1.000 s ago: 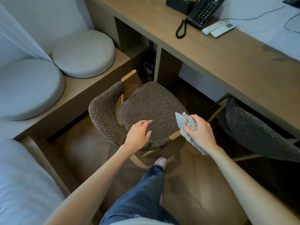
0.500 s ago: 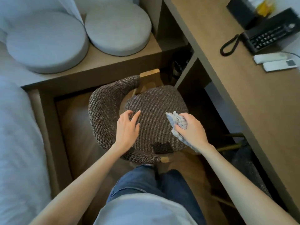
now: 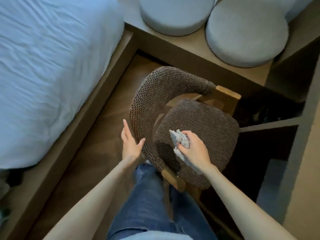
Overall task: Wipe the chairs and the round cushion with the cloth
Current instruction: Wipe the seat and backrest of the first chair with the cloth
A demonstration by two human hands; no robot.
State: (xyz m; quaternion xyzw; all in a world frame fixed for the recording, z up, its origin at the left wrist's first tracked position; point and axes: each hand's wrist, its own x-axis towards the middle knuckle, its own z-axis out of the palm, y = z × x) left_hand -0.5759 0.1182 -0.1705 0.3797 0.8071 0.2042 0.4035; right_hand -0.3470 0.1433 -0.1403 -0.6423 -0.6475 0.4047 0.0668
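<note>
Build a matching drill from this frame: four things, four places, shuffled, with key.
Things:
1. cloth
2. left hand
3. round cushions
4. bed

Places:
a. on the wooden ledge, top of the view
b. bunched in the right hand, on the chair seat
c. fills the upper left of the view
d. open against the outside of the woven backrest

Pairs: 1-b, 2-d, 3-a, 4-c.

Left hand [image 3: 131, 144] shifted from seat [image 3: 207, 129] to backrest [image 3: 155, 87]; right hand [image 3: 195, 151] brought cloth [image 3: 180, 140] onto seat.
</note>
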